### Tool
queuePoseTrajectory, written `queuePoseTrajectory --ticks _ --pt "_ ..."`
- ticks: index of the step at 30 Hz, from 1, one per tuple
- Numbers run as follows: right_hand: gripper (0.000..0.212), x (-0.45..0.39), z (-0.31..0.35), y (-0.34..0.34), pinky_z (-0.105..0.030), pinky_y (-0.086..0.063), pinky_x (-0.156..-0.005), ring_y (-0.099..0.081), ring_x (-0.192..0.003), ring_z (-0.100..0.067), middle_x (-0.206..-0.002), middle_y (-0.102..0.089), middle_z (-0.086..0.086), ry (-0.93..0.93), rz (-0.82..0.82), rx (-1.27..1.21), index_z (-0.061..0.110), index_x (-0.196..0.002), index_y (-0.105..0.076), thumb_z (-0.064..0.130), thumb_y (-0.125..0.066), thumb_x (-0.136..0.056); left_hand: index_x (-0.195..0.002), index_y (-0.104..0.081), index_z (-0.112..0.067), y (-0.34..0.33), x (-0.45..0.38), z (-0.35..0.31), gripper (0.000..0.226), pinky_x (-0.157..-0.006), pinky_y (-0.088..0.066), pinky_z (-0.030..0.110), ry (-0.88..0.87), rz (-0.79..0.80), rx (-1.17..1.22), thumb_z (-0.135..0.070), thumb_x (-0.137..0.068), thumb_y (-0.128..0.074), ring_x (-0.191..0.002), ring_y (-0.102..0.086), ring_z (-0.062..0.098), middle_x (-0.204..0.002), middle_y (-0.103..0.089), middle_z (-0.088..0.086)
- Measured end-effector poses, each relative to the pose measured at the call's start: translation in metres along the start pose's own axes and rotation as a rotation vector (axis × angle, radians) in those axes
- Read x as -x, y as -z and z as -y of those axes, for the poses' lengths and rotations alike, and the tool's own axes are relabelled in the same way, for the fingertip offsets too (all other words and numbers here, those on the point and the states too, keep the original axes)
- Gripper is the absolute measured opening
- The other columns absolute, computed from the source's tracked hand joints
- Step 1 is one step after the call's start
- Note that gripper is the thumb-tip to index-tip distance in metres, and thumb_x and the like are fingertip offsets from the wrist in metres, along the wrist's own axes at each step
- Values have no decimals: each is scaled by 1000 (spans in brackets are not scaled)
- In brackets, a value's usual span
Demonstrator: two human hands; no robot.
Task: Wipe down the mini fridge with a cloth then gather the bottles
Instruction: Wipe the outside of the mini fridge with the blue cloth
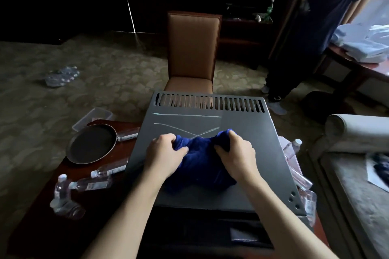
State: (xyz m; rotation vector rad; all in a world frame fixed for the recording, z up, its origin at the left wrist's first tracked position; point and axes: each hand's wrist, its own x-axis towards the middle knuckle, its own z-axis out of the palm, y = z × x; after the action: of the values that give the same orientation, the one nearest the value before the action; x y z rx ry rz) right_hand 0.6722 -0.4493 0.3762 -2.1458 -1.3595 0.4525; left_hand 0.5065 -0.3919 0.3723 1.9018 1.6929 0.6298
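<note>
Dim hotel-style room, patterned carpet (105, 73), an upholstered chair (192, 48) standing beyond the work area, a second person (311, 27) standing at far right beside a table of pale linens (364, 41).

Worktop (69, 176): dark red wood, low, carrying the fridge and the loose items.

Mini fridge (242, 132): grey metal casing, flat top facing the camera, a row of vent slots along its far edge, pale chalk-like streaks crossing the middle of the top just beyond the hands.

Round dark tray (90, 143): on the worktop, left of the fridge; a clear plastic box (92, 118) near its far side.

Cloth (200, 159): deep blue, bunched, lying on the near half of the fridge top, its long axis running left to right between the two hands.

Left hand (166, 153): fingers curled, clamped on the left end of the cloth.

Right hand (235, 151): fingers curled, clamped on the right end of the cloth.

Bottles: clear plastic, lying on their sides. Left group (101, 183) on the worktop, just beside the fridge's left flank; right group (294, 153) wedged along its right flank.

Governing relation: the streaks lie directly ahead of both hands, so the likely next stroke is a forward push of the cloth. Neither hand is clearly nearer. Gathering not yet begun; each bottle group sits nearer the hand on its own side.
</note>
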Motion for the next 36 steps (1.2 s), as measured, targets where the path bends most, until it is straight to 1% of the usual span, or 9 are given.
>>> queuePoseTrajectory --ticks 6,11,13,17,21,24,28,32,36 --pt "21 56 6 -6 -32 -36 -64 -57 -77 -28 -75 -62 3 -31 -18 58 18 -83 -49 29 -68 -83 -72 -48 -17 20 39 33 31 -57 -31 30 -82 33 -12 -38 -79 -69 -71 -59 23 -68 -61 -1" --pt "18 67 47 -42 -31 -43 -68 -56 -74 -22 -75 -63 3 -5 1 13 17 -85 -54 29 -67 -82 -64 -45 -19 51 47 76 33 -50 -28 17 -100 -31 26 -29 -80 -72 -57 -50 9 -57 -49 -6" --pt "20 60 65 -58 -30 -39 -66 -52 -70 -20 -71 -59 6 -5 -13 -17 19 -81 -50 30 -66 -82 -67 -51 -17 64 37 91 27 -52 -33 22 -88 -60 16 -27 -80 -73 -61 -54 11 -60 -53 -6" --pt "38 38 94 -75 -27 -25 -64 -42 -72 -18 -69 -48 11 -36 10 18 28 -67 -29 31 -63 -86 -79 -61 -12 73 4 102 17 -61 -36 30 -72 -107 -9 -24 -80 -72 -74 -61 25 -73 -64 -1" --pt "23 39 92 -71 -28 -31 -67 -55 -85 -25 -87 -63 1 -71 27 1 24 -81 -41 31 -63 -87 -79 -61 -15 73 -3 100 14 -60 -40 31 -83 -77 44 -26 -80 -71 -73 -61 21 -73 -65 -2" --pt "14 62 80 -64 -24 -36 -67 -57 -79 -17 -84 -62 8 -94 23 -39 22 -89 -52 26 -64 -85 -76 -60 -16 73 15 99 19 -59 -43 31 -95 -25 112 -30 -78 -73 -67 -60 14 -65 -62 -5" --pt "17 83 59 -48 -26 -48 -72 -62 -76 -11 -80 -68 9 -141 5 -58 26 -91 -61 24 -72 -79 -76 -62 -21 69 27 93 21 -52 -36 17 -110 80 119 -39 -74 -74 -63 -60 10 -60 -61 -8" --pt "21 82 51 -39 -27 -51 -76 -64 -79 -3 -81 -70 14 -132 37 -26 31 -91 -65 24 -75 -74 -76 -64 -27 71 18 89 25 -65 -48 24 -100 192 100 -49 -70 -73 -70 -63 5 -70 -67 -13" --pt "24 65 47 -38 -26 -51 -77 -65 -83 -5 -84 -70 15 -123 27 9 30 -93 -64 20 -75 -74 -75 -60 -24 62 9 80 27 -66 -48 26 -111 165 66 -48 -73 -73 -72 -61 6 -72 -65 -12"
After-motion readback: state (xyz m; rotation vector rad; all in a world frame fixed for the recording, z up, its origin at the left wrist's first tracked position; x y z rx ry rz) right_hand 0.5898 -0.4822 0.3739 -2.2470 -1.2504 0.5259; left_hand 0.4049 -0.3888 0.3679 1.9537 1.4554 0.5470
